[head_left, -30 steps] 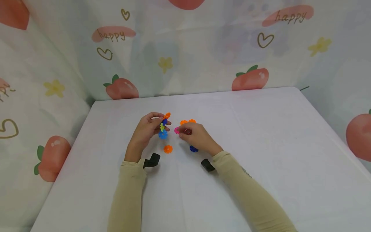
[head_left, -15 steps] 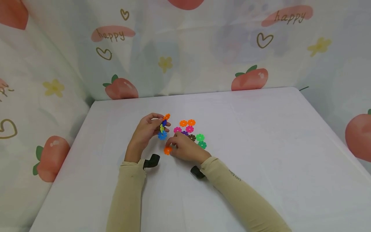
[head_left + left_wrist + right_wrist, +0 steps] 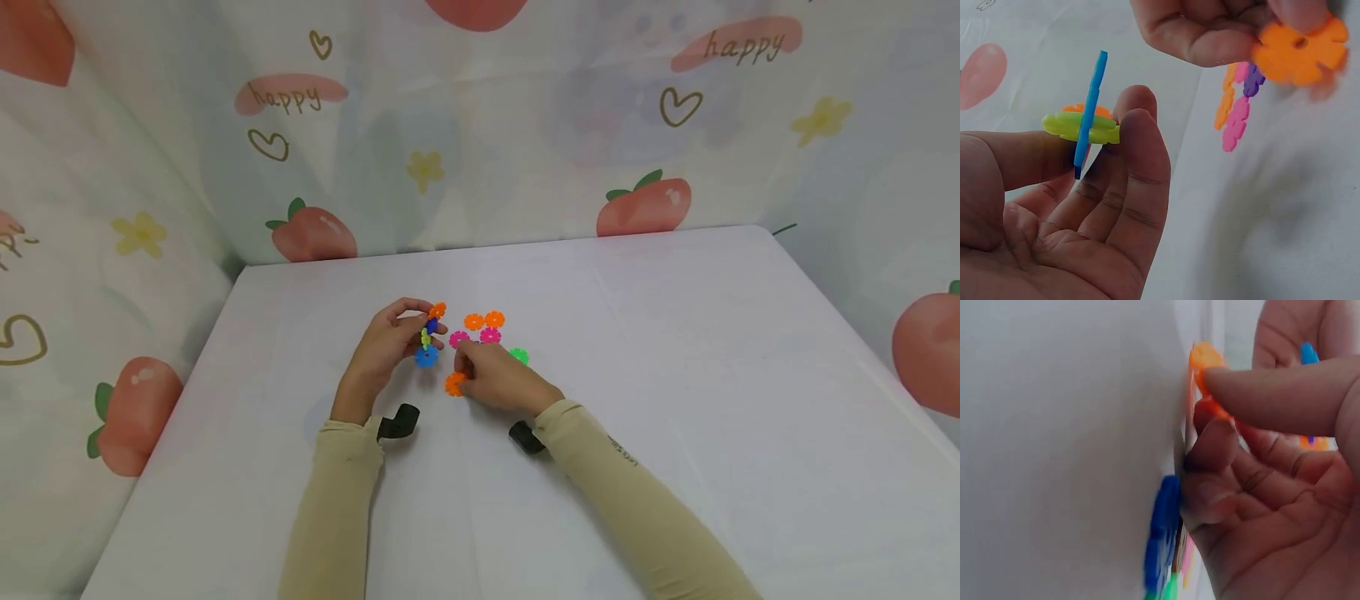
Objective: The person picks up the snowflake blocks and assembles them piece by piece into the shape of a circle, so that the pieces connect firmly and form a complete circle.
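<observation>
In the head view my left hand [image 3: 382, 348] pinches a short chain of interlocking plastic snowflake discs. At its top is an orange disc [image 3: 438, 310], with a dark blue disc [image 3: 431, 326] and a yellow-green disc [image 3: 1060, 125] below. A light blue disc [image 3: 427, 357] forms the lower end and stands edge-on in the left wrist view. To the right, my right hand [image 3: 504, 377] grips a loose orange snowflake disc [image 3: 1304, 55] between thumb and fingers, close over the table. The two hands are a small distance apart.
On the white table [image 3: 637, 375] behind the right hand lie two orange discs [image 3: 474, 322] and two pink discs [image 3: 491, 336]. A green disc [image 3: 519, 357] peeks out beside that hand. Blue discs [image 3: 1163, 531] show in the right wrist view. Printed cloth [image 3: 525, 125] hangs behind the table.
My right hand has left the pink disc, come toward the front, and picked up the loose orange disc, now shifted slightly right. The left hand with its chain has moved slightly.
</observation>
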A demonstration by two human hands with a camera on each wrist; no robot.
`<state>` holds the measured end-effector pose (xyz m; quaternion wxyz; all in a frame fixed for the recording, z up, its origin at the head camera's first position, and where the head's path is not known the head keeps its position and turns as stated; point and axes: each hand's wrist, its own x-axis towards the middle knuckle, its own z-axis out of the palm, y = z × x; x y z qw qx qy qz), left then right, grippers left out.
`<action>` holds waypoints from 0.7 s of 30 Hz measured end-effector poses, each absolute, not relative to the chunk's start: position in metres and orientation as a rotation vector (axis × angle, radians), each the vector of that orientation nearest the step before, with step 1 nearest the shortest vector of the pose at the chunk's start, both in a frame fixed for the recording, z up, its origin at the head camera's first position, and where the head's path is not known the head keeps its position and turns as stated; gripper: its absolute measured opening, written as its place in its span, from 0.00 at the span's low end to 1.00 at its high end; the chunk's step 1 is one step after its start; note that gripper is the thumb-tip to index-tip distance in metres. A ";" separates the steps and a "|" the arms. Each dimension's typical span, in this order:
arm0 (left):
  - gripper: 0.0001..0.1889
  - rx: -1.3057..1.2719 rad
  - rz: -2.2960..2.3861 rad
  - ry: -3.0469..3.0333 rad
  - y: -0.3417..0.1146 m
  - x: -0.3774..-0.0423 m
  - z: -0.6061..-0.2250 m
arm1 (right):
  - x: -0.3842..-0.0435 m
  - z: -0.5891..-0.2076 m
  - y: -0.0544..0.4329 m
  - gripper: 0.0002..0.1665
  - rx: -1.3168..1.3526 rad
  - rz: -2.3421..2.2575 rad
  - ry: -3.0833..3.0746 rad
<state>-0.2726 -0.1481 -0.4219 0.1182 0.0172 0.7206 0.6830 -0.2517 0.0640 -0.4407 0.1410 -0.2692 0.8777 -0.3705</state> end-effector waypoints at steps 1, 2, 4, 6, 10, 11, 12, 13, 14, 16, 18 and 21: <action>0.14 0.041 1.995 2.103 -0.147 -0.273 -0.423 | -0.253 -0.440 0.067 0.09 -0.784 -1.085 2.533; 0.14 0.032 1.990 2.100 -0.147 -0.273 -0.424 | -0.254 -0.440 0.070 0.08 -0.799 -1.092 2.536; 0.15 0.020 1.985 2.095 -0.145 -0.274 -0.425 | -0.257 -0.439 0.076 0.07 -0.806 -1.093 2.557; 0.16 0.020 1.977 2.099 -0.144 -0.274 -0.425 | -0.260 -0.437 0.082 0.05 -0.794 -1.083 2.570; 0.17 0.023 1.951 2.116 -0.141 -0.274 -0.427 | -0.266 -0.430 0.097 0.01 -0.705 -1.058 2.587; 0.17 0.024 1.942 2.119 -0.141 -0.274 -0.428 | -0.268 -0.429 0.102 0.02 -0.676 -1.058 2.595; 0.17 0.025 1.933 2.122 -0.140 -0.274 -0.429 | -0.270 -0.427 0.106 0.04 -0.649 -1.054 2.608; 0.17 0.025 1.930 2.120 -0.139 -0.274 -0.430 | -0.272 -0.426 0.111 0.05 -0.610 -1.054 2.623; 0.17 0.030 1.926 2.119 -0.139 -0.274 -0.430 | -0.273 -0.426 0.116 0.06 -0.572 -1.056 2.642; 0.17 0.037 1.925 2.111 -0.138 -0.274 -0.432 | -0.277 -0.426 0.125 0.07 -0.499 -1.061 2.679; 0.17 0.043 1.926 2.099 -0.137 -0.274 -0.433 | -0.280 -0.428 0.133 0.08 -0.435 -1.059 2.718; 0.16 0.043 1.909 2.095 -0.136 -0.275 -0.435 | -0.284 -0.431 0.142 0.09 -0.364 -1.044 2.764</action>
